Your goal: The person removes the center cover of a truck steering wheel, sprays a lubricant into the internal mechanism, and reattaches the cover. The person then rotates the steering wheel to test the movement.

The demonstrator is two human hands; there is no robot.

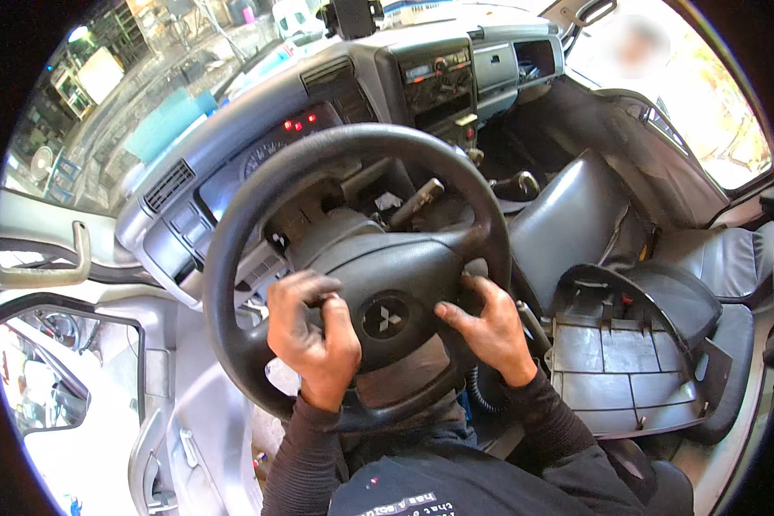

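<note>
A black steering wheel (365, 138) fills the middle of the view, with a dark centre pad (396, 271) at its hub. My left hand (314, 335) is at the pad's left side, over the left spoke. Its fingers are curled and the thumb is bent toward them; whatever lies inside is hidden. On the right, my right hand (494, 331) has its thumb against the pad's face. The other fingers bend at the pad's right edge, near the right spoke, and their tips are partly hidden. Behind the wheel, a stalk (417, 202) sticks out from the column.
Red lights glow on the instrument cluster (297, 125). A black plastic panel (623, 370) with a ribbed underside lies on the seats at right. A gear lever (520, 185) stands beside the grey seat (568, 224). At left is the door (202, 439); a person (641, 43) is outside at right.
</note>
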